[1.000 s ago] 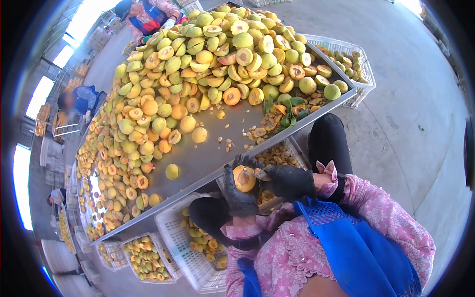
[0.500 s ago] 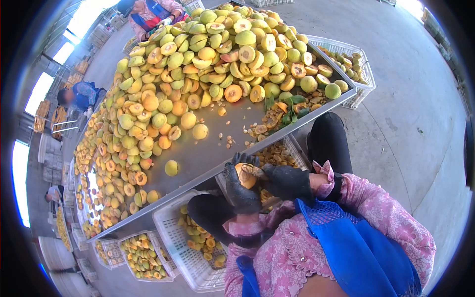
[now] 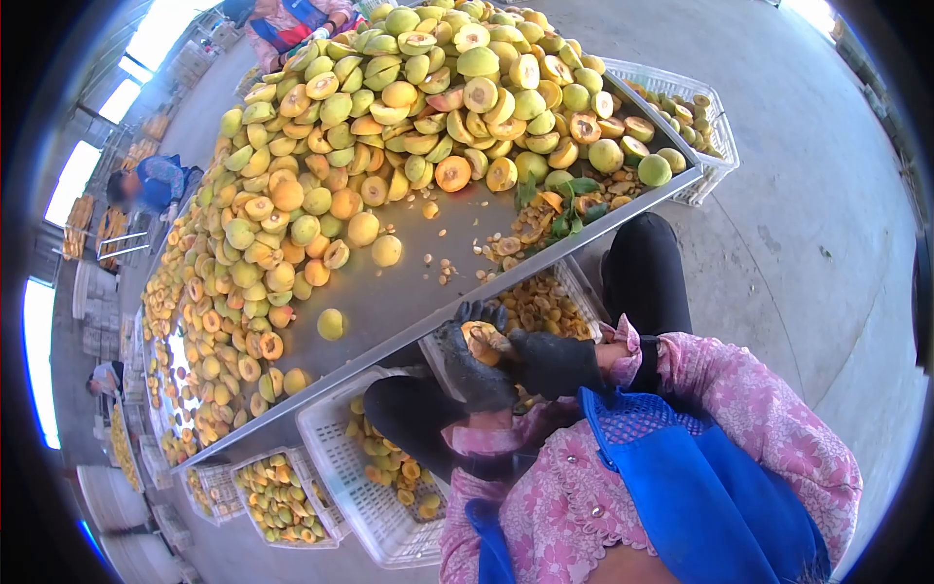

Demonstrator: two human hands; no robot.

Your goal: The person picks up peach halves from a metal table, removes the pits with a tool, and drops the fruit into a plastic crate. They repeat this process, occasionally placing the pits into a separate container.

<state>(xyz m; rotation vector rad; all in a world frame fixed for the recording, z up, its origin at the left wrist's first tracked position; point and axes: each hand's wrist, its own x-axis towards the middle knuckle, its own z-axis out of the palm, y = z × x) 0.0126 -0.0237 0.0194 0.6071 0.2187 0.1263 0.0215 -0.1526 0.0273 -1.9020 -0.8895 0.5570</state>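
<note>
My left hand (image 3: 474, 368), in a dark, stained glove, is closed around a peach half (image 3: 481, 343) just in front of the table edge. The fruit's orange flesh faces up and looks rough. Against its right side presses my right hand (image 3: 553, 364), also in a dark glove, with fingers curled. Whatever the right fingers may grip is too small and hidden to name. Below both hands stands a crate (image 3: 581, 289) with fruit pieces and scraps in it.
A metal table (image 3: 389, 297) bears a big heap of halved peaches (image 3: 389, 117), with leaves and loose pits near its edge. White crates of fruit stand at the right (image 3: 725, 161) and lower left (image 3: 326, 428). Co-workers (image 3: 292, 24) are at the far side and left.
The peach half in my left hand has turned slightly, and its flesh looks more ragged. My right hand has shifted a little against it. The view has tilted slightly.
</note>
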